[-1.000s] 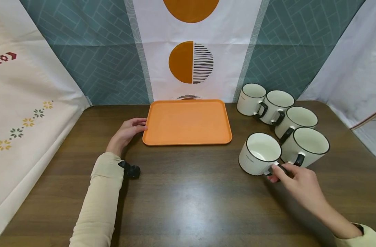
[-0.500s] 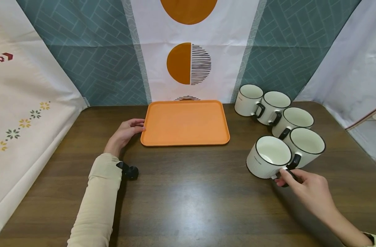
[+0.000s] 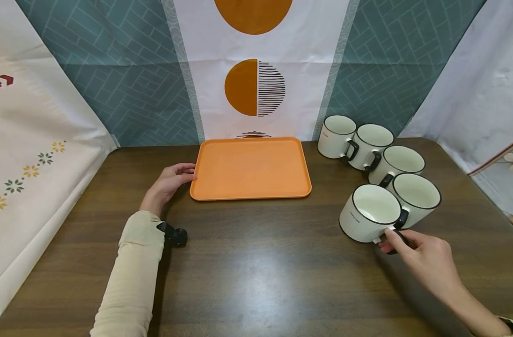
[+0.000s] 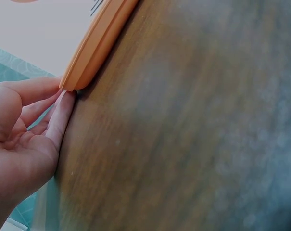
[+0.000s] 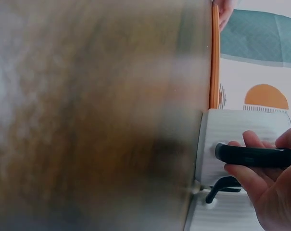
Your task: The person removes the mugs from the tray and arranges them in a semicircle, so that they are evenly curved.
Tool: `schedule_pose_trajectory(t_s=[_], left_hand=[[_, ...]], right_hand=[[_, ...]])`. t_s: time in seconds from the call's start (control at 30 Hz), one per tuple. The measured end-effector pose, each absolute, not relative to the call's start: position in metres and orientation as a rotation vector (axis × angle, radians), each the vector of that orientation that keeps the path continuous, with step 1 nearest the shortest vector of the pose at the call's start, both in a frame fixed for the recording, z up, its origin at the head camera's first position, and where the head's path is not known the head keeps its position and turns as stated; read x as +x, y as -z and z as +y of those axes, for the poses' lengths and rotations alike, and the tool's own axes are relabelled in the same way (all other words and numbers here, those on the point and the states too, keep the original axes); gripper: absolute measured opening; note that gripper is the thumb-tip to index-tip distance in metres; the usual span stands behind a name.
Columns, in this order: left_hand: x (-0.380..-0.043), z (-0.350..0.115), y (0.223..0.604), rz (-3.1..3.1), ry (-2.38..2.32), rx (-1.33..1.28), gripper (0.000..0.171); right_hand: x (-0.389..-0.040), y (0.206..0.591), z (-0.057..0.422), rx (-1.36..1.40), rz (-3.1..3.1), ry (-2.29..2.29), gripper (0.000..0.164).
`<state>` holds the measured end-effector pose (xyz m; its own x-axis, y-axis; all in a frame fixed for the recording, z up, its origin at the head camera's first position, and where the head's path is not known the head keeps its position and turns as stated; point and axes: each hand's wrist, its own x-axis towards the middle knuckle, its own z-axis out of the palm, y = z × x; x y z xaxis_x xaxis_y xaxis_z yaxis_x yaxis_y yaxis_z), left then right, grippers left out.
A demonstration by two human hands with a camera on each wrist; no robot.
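Observation:
My right hand grips the black handle of a white enamel-style mug with a dark rim, its fingers curled round the handle in the right wrist view. This mug stands upright at the front of a group of like mugs, close against the handle of the mug behind it. At the left, my left hand rests at the left edge of an orange rectangular tray, nothing lying on it. Its fingertips touch the tray's outer rim, with the fingers nearly straight.
Two mugs stand at the back right, the leftmost one by the backdrop and another beside it. A further mug stands between those and the front pair. A patterned cloth hangs behind the brown wooden table.
My right hand has shifted the mug to the right, up close to the mug behind it. My left hand keeps its place at the tray edge. The head view has turned slightly.

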<state>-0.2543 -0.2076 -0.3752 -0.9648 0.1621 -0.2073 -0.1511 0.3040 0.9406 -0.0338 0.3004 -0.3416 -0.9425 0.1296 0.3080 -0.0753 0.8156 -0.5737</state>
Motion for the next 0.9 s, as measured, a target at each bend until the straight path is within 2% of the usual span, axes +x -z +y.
schedule_pose_trajectory(t_s=[0.2,0.37,0.57,0.9], left_hand=[[-0.249,-0.205,0.366,2.290,-1.708,-0.008,0.051],[-0.253,-0.207,0.373,2.318,-1.715,-0.004,0.050],[-0.254,-0.204,0.375,2.331,-1.687,-0.042,0.050],[-0.252,-0.200,0.361,2.337,-1.593,-0.023,0.048]], right_hand=[[-0.034,0.342,0.300,-0.041,-2.654,-0.829,0.027],[-0.034,0.339,0.300,-0.067,-2.726,-0.784,0.025],[-0.034,0.322,0.309,-0.070,-2.872,-0.627,0.036],[-0.061,0.291,0.318,0.012,-2.672,-0.671,0.022]])
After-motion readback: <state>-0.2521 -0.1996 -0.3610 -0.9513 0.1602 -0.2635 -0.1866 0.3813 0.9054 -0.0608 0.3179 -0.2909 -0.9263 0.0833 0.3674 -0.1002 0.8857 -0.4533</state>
